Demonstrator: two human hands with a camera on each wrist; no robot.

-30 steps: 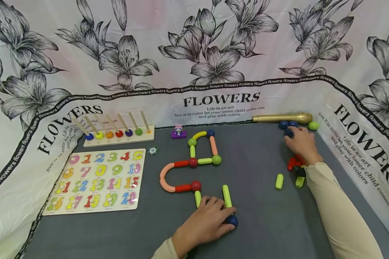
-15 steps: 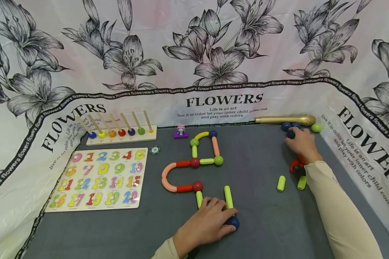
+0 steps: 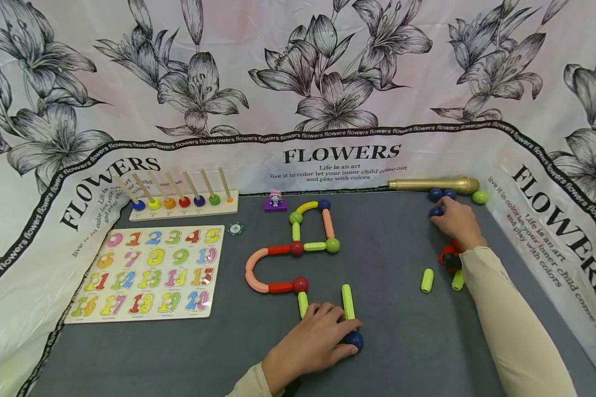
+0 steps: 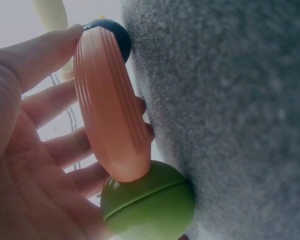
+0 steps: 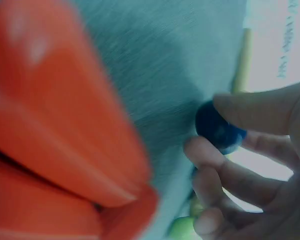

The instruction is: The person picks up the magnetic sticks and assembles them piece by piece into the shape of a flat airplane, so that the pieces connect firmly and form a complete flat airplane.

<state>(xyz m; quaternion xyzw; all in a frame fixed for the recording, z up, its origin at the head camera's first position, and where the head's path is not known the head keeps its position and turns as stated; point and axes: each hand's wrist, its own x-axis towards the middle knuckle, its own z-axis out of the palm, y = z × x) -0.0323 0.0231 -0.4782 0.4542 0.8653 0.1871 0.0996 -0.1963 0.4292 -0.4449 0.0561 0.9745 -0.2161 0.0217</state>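
Note:
Toy balls and ribbed sticks form a winding figure on the grey table. At its near end my left hand covers part of it, thumb and fingers about a blue ball. The left wrist view shows a salmon stick between that ball and a green ball, fingers behind it and thumb at the blue end. My right hand, at the far right, pinches another blue ball between thumb and fingertips. Two more blue balls lie just beyond it.
A gold microphone and a lime ball lie at the back right. Red pieces lie by the right sleeve, near a loose lime stick. A number board and a peg stand occupy the left.
My right hand has drawn the blue ball slightly left and toward me, away from the two other blue balls. The left hand stays in place.

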